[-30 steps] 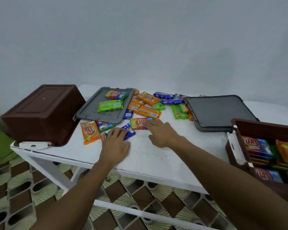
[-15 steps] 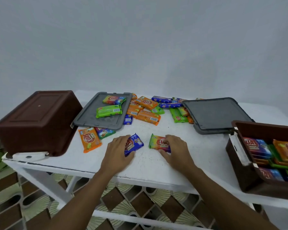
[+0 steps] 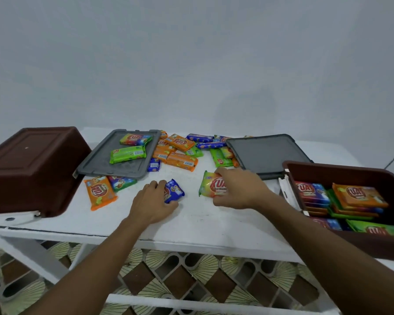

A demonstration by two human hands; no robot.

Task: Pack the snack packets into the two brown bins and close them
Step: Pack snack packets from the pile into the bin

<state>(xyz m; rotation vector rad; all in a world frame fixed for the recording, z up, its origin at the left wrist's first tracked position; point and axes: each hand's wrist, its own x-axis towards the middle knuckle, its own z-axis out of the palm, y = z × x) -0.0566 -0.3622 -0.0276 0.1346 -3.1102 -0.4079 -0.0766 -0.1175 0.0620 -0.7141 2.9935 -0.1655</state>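
Observation:
My left hand grips a small blue snack packet near the table's front middle. A multicoloured packet is pinched in my right hand, tilted up off the table. At the right edge stands an open brown bin holding several packets. A second brown bin lies upside down at the left. Loose packets are scattered at the back, an orange packet lies front left, and two more sit on a grey lid.
A darker grey lid lies at the back right beside the open bin. The white table has its front edge just below my wrists. A patterned tile floor shows beneath. A plain wall rises behind the table.
Both hands pulled one packet each from the pile toward the front. My right hand has now lifted the multicoloured packet and shifted right toward the open bin.

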